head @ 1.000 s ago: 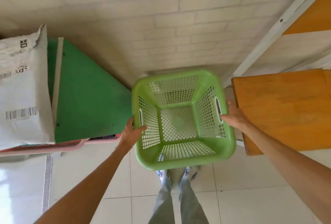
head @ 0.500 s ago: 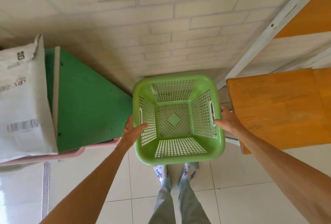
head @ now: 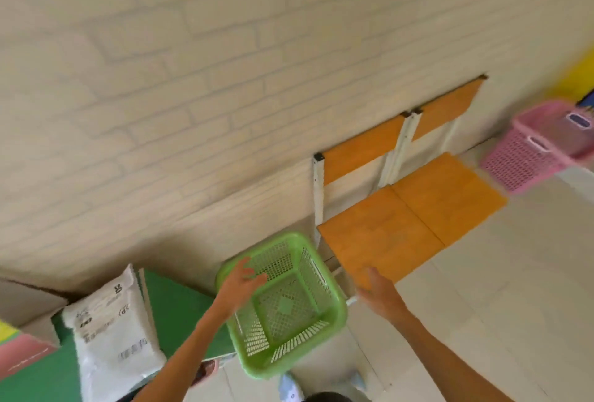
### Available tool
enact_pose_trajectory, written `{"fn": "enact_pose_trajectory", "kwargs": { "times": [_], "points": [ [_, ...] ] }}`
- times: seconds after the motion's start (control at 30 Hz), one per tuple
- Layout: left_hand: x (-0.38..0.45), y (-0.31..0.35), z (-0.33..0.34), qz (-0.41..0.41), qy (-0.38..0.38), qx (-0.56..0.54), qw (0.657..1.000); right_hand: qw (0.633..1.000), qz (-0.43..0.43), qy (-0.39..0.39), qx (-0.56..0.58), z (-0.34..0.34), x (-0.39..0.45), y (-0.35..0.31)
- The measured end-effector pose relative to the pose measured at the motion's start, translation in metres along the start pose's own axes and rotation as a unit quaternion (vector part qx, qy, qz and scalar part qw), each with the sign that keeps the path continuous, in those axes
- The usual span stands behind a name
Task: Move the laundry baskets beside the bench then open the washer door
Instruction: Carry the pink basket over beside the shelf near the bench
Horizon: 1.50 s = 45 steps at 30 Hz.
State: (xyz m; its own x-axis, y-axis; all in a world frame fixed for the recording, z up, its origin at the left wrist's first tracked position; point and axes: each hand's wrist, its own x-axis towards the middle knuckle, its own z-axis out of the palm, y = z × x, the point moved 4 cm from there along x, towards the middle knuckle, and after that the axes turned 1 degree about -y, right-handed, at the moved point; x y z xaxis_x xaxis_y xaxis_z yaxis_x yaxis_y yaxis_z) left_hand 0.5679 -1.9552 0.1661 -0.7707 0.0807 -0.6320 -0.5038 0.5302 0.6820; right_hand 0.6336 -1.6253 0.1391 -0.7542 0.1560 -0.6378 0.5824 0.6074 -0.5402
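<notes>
An empty green laundry basket (head: 284, 308) stands on the floor against the wall, just left of the orange wooden bench (head: 408, 218). My left hand (head: 239, 284) hovers over its left rim with fingers spread, holding nothing. My right hand (head: 377, 294) is open too, off the basket's right side and in front of the bench's near corner. A pink laundry basket (head: 527, 157) stands on the floor at the bench's far end, by the wall. No washer is in view.
A green board (head: 175, 308) leans to the left of the green basket, with a white mailing bag (head: 111, 331) lying on it. The cream brick wall (head: 193, 96) runs behind everything. Pale floor tiles (head: 514, 273) stretch out in front of the bench.
Both hands have let go of the green basket, which now rests on the floor. The camera has tilted up and to the right, bringing the whole bench and the pink basket into view.
</notes>
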Motion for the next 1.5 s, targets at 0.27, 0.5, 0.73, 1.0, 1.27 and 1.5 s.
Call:
{"fn": "enact_pose_trajectory", "kwargs": {
  "times": [0.27,0.5,0.73,1.0,1.27,1.5],
  "points": [
    [-0.009,0.162,0.107,0.153,-0.122,0.087,0.977,0.964,0.075,0.227,0.113,-0.149,-0.094,0.124],
    [-0.039,0.269,0.25,0.243,-0.186,0.142,0.942,0.924,0.09,0.321,0.186,-0.239,-0.152,0.232],
    [-0.058,0.334,0.369,0.309,-0.144,0.122,0.932,0.921,0.068,0.344,0.17,-0.343,-0.186,0.337],
    [-0.062,0.392,0.498,0.316,-0.171,0.106,0.927,0.912,0.066,0.354,0.198,-0.44,-0.189,0.426],
    [-0.003,0.456,0.598,0.31,-0.165,0.127,0.928,0.915,0.087,0.336,0.204,-0.516,-0.119,0.484],
    [0.077,0.548,0.695,0.286,-0.206,0.195,0.915,0.939,0.135,0.27,0.167,-0.617,-0.022,0.519]
  ]
}}
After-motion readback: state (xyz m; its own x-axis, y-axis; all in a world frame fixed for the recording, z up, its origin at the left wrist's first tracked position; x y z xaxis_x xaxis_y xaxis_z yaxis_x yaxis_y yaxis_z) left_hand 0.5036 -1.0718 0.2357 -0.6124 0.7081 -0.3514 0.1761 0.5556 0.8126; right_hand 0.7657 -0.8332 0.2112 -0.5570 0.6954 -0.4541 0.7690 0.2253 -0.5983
